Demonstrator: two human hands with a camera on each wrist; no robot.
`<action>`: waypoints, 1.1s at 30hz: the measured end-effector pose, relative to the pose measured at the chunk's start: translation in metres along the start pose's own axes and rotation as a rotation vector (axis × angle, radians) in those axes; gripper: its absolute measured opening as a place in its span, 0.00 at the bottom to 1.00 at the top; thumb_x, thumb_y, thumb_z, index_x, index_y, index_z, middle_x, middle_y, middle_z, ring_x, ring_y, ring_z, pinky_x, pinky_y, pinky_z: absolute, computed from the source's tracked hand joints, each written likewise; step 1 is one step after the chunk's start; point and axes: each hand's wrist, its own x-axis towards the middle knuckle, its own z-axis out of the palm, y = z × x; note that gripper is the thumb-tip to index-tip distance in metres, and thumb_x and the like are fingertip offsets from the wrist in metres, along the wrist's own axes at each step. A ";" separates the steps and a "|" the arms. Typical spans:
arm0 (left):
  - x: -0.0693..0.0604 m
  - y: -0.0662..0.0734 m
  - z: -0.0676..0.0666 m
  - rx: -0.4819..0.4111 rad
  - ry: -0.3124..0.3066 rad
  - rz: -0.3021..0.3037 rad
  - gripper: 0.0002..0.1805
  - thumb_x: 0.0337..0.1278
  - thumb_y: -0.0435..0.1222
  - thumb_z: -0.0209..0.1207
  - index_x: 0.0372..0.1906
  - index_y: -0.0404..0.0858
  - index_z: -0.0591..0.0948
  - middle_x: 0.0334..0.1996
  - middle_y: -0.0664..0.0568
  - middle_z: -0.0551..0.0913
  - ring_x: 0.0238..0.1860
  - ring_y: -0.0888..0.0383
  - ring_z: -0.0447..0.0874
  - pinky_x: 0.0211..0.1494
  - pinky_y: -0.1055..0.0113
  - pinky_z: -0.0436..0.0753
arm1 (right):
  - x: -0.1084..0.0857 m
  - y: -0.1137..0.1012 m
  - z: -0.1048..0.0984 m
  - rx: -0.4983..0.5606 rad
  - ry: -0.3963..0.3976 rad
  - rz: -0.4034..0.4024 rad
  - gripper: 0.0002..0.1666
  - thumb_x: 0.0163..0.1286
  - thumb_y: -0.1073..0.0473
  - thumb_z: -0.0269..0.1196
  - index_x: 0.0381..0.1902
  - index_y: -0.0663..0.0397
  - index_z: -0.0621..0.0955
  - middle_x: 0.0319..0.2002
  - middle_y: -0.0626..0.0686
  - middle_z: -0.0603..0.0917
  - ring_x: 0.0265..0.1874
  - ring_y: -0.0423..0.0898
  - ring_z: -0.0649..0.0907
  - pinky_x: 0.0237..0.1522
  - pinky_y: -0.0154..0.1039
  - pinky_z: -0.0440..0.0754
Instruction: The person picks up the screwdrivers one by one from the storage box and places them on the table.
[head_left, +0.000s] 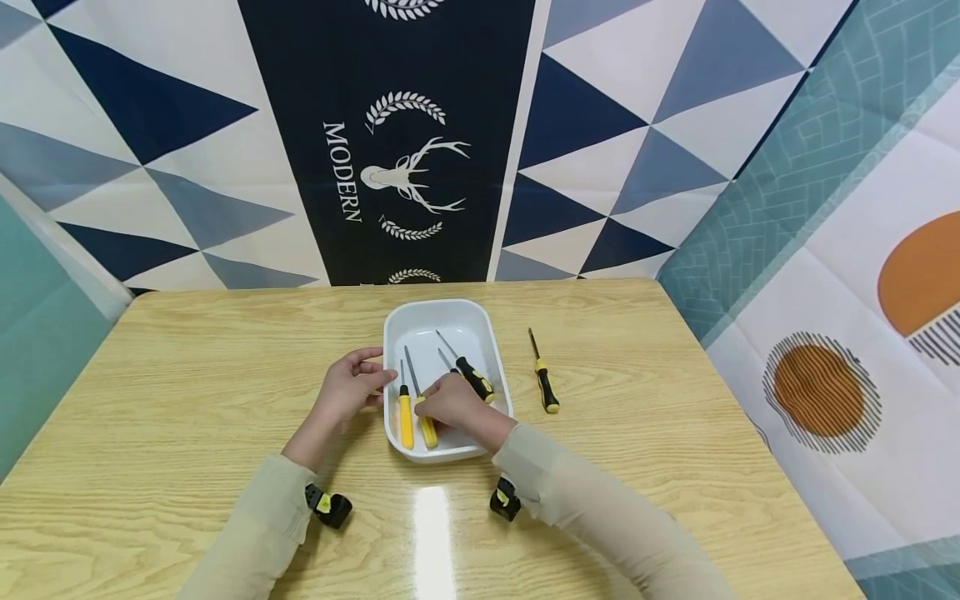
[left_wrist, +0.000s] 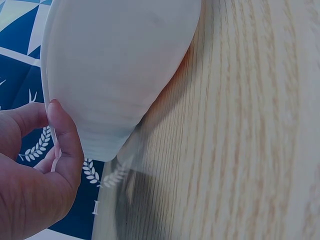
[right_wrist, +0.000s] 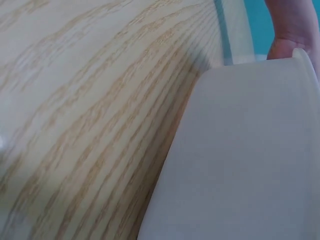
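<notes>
A white plastic tray (head_left: 447, 312) holds several screwdrivers. My left hand (head_left: 356, 385) pinches its left rim, with fingers against the outer wall, as the left wrist view shows. My right hand (head_left: 459, 406) reaches into the tray, its fingertips at the handle of a screwdriver with a yellow handle (head_left: 428, 432). To its left lies another yellow-handled screwdriver (head_left: 406, 421). A black and yellow screwdriver (head_left: 474, 377) lies on the right side of the tray. Beside it a screwdriver with a thin shaft (head_left: 444, 357) runs under my right hand, which hides most of its handle.
Right of the tray, a black and yellow screwdriver (head_left: 546, 387) lies on the wooden table (head_left: 225, 375). A patterned cloth (head_left: 600, 125) hangs behind the table's far edge. Each wrist carries a small black camera (head_left: 330, 507).
</notes>
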 end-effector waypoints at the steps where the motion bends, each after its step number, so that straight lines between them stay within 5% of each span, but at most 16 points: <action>1: 0.000 0.000 0.000 0.001 -0.001 -0.001 0.29 0.58 0.35 0.60 0.64 0.38 0.67 0.43 0.48 0.73 0.28 0.64 0.77 0.33 0.74 0.82 | -0.001 0.000 -0.001 0.000 -0.002 -0.007 0.10 0.56 0.61 0.66 0.34 0.61 0.80 0.24 0.52 0.81 0.19 0.41 0.80 0.21 0.31 0.79; 33: 0.000 0.000 0.001 -0.008 0.005 0.004 0.29 0.57 0.35 0.61 0.64 0.39 0.67 0.43 0.48 0.73 0.29 0.63 0.78 0.33 0.73 0.83 | -0.002 0.000 -0.028 0.218 -0.092 0.021 0.17 0.57 0.66 0.63 0.45 0.65 0.80 0.39 0.58 0.82 0.32 0.45 0.83 0.37 0.35 0.85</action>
